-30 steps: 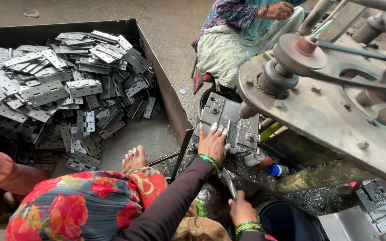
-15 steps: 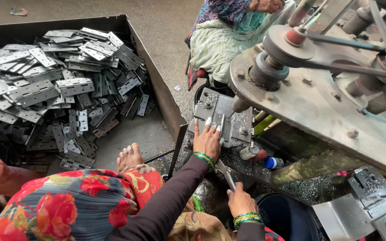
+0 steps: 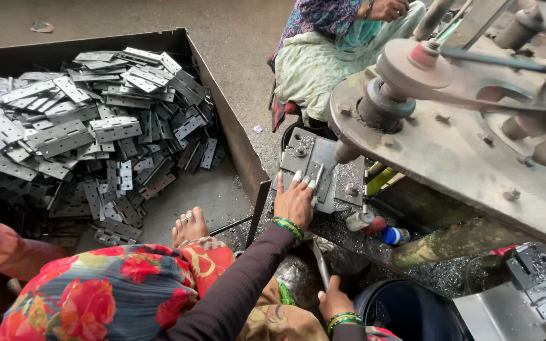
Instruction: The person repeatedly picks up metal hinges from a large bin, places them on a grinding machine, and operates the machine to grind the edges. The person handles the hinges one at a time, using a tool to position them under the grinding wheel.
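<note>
- Nearest to you, your right hand [image 3: 334,299] is curled shut around the lower end of a thin metal lever [image 3: 321,265], low in the view beside a dark blue bucket [image 3: 412,312].
- Your bent knee in red floral cloth [image 3: 96,303] fills the lower left, with your bare foot [image 3: 188,226] resting on the floor of the tray.
- Further out, your left hand [image 3: 294,201] lies flat with fingers spread apart, fingertips pressing a small metal hinge piece [image 3: 316,177] onto the grey steel plate [image 3: 314,165] of the press; it grips nothing.
- A small bottle with a blue cap [image 3: 394,235] lies just right of the plate, among metal shavings.
- Above the plate hangs the rusty machine body [image 3: 462,158] with its pulley wheel [image 3: 415,69].
- To your left, a large dark tray [image 3: 222,126] holds a heap of grey hinges [image 3: 83,126].
- Farthest off, another person in a pale green garment [image 3: 323,63] sits behind the machine.
</note>
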The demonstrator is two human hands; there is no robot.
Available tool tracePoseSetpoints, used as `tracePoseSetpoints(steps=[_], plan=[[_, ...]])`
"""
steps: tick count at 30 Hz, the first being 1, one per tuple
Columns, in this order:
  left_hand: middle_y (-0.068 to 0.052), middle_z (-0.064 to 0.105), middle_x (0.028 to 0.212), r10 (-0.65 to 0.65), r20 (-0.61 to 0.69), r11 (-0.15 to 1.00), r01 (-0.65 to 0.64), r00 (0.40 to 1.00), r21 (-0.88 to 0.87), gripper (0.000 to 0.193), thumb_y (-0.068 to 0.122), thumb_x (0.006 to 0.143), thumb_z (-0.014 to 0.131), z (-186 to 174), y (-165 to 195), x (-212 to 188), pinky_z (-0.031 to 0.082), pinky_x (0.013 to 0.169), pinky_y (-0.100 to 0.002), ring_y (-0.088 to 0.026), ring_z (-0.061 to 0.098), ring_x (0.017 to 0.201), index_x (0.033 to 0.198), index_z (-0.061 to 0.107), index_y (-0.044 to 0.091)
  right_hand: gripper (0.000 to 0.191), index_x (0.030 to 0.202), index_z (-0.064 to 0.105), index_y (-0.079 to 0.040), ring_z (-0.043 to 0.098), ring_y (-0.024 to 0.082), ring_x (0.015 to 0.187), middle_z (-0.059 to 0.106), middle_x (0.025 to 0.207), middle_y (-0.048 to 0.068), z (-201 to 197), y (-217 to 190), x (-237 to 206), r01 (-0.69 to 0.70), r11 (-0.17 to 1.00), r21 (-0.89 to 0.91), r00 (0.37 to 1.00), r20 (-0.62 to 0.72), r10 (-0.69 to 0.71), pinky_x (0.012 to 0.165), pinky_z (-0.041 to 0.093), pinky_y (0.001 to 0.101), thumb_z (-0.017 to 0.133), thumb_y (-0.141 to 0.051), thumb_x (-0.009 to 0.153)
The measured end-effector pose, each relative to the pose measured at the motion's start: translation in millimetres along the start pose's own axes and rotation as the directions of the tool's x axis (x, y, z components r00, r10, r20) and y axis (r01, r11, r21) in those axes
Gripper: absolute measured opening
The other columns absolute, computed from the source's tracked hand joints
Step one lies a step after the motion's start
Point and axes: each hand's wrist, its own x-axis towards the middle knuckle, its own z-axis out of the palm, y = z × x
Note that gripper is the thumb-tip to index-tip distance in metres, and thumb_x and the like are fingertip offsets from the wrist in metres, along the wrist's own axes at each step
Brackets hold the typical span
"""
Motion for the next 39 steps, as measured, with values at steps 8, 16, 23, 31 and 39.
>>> tracePoseSetpoints(steps=[8,16,23,31,39], plan=[[-0.008,0.068,0.122,-0.162,0.218,0.985,0.144,0.962,0.098,0.025,0.006,0.090,0.054,5.9,18.5,18.6,-0.002,0.125,-0.067,-0.028,0.050,0.137,0.110,0.070,0.007,0.039,0.125,0.041,-0.013,0.071,0.047,0.102,0.073,0.107,0.024,-43.6,-21.6,-30.7,-0.031,0.999,-0.014,0.997,-0.070,0.030,0.089,0.054,0.0583,0.052,-0.041,0.100],[-0.007,0.069,0.122,-0.102,0.131,0.992,0.092,0.986,0.082,0.036,0.006,0.089,0.054,17.3,8.1,13.7,-0.001,0.125,-0.063,-0.028,0.052,0.136,0.121,0.069,0.007,0.048,0.130,0.036,-0.011,0.069,0.049,0.102,0.073,0.104,0.028,-25.6,-12.9,-17.8,0.032,0.998,0.050,0.992,-0.121,-0.026,0.091,0.053,0.0564,0.060,-0.035,0.096],[-0.006,0.066,0.128,-0.166,0.282,0.983,0.133,0.945,0.129,0.035,0.006,0.094,0.052,22.0,11.8,16.3,-0.002,0.126,-0.065,-0.025,0.050,0.138,0.126,0.066,0.008,0.035,0.117,0.047,-0.011,0.070,0.048,0.099,0.074,0.101,0.024,-70.9,-26.0,-34.0,0.040,0.995,-0.094,0.970,-0.233,-0.062,0.088,0.055,0.0584,0.055,-0.041,0.099],[-0.009,0.065,0.128,-0.133,0.135,0.989,0.122,0.982,0.081,0.036,0.014,0.090,0.059,19.0,8.7,17.5,0.000,0.123,-0.065,-0.031,0.046,0.139,0.126,0.064,0.008,0.049,0.132,0.031,-0.014,0.067,0.051,0.104,0.071,0.108,0.029,20.3,1.6,5.7,0.031,0.992,0.119,0.995,-0.097,-0.019,0.090,0.050,0.0618,0.058,-0.032,0.096],[-0.006,0.067,0.128,-0.105,0.123,0.993,0.098,0.987,0.059,0.029,0.011,0.087,0.060,9.2,6.9,9.4,0.002,0.124,-0.066,-0.029,0.049,0.140,0.115,0.067,0.009,0.041,0.126,0.038,-0.018,0.069,0.049,0.103,0.074,0.105,0.024,-45.8,-15.9,-28.6,0.002,0.999,-0.038,0.989,-0.150,-0.008,0.090,0.052,0.0602,0.056,-0.042,0.098]])
